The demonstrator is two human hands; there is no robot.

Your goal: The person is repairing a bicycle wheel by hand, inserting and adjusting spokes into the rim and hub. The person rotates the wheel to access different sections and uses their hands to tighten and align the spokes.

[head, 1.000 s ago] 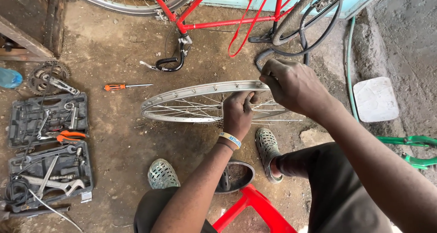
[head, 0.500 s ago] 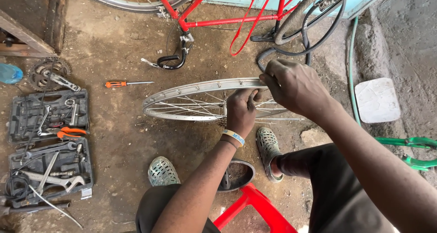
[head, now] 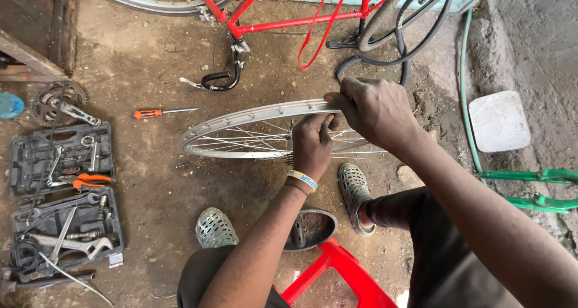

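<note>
Wheel rim: a bare silver spoked bicycle rim [head: 253,130] is held above the dirt floor [head: 150,61], in front of the person's knees, tilted nearly flat.
Left hand: the left hand [head: 312,144] grips the near edge of the rim from below, fingers curled shut around it; a pale wristband [head: 303,180] sits on the wrist.
Right hand: the right hand [head: 373,110] rests on the far edge, fingers pressed together and pinching the rim beside the left hand.
Tools: an orange-handled screwdriver [head: 162,112] lies left of the rim; two open tool cases [head: 60,193] lie further left.
Surroundings: a red bicycle frame [head: 289,22] stands beyond the rim; a red stool [head: 337,278] is below the arms.
</note>
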